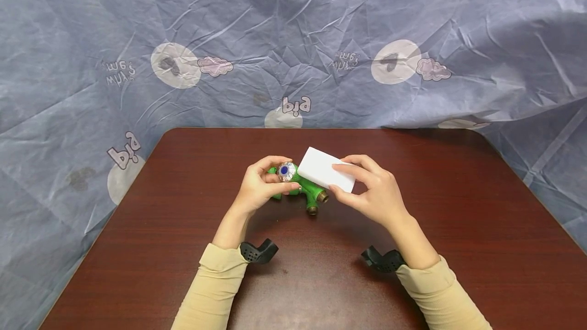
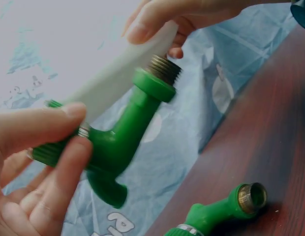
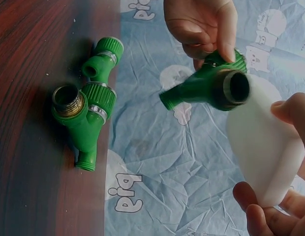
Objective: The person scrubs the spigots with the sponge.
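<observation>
You hold a green tap fitting (image 1: 300, 183) up off the tabletop (image 1: 458, 228) in your left hand (image 1: 259, 187), a little back from the middle toward the far edge, and your right hand (image 1: 376, 195) lays a white sponge block (image 1: 326, 169) against its upper side, so by my reading the wiping is under way rather than finished: the sponge touches the green body near the brass threaded outlet (image 2: 165, 69), and nothing in the views tells how much of the surface is already clean. Two more green fittings lie on the tabletop beneath, one with a brass mouth (image 3: 76, 110) and a smaller one (image 3: 101, 58) just beside it, touching or nearly so; I judge these as possibly left to do, though you cannot tell that from their look. Your left hand is curled round the ribbed end and knob, thumb and fingers (image 2: 69, 162) pinching it. Your right hand grips the sponge between thumb and fingertips (image 3: 292, 110), fingers bent round its edges, not released
</observation>
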Action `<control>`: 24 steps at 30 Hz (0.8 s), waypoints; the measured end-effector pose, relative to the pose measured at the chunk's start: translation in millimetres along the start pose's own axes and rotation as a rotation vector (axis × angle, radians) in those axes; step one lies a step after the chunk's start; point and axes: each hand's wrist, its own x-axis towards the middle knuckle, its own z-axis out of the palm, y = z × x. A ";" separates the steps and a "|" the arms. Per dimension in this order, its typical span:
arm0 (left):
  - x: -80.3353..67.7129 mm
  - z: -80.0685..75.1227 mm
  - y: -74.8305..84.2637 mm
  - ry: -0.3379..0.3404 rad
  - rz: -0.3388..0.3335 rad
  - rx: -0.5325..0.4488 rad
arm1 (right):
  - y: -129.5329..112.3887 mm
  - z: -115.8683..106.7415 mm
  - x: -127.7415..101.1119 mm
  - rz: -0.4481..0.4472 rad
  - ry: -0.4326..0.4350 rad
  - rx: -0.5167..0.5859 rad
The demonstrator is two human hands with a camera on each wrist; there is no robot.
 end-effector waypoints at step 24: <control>1.9 1.9 0.2 0.239 0.087 0.185 | -1.3 6.6 -1.3 -0.038 -0.036 -0.081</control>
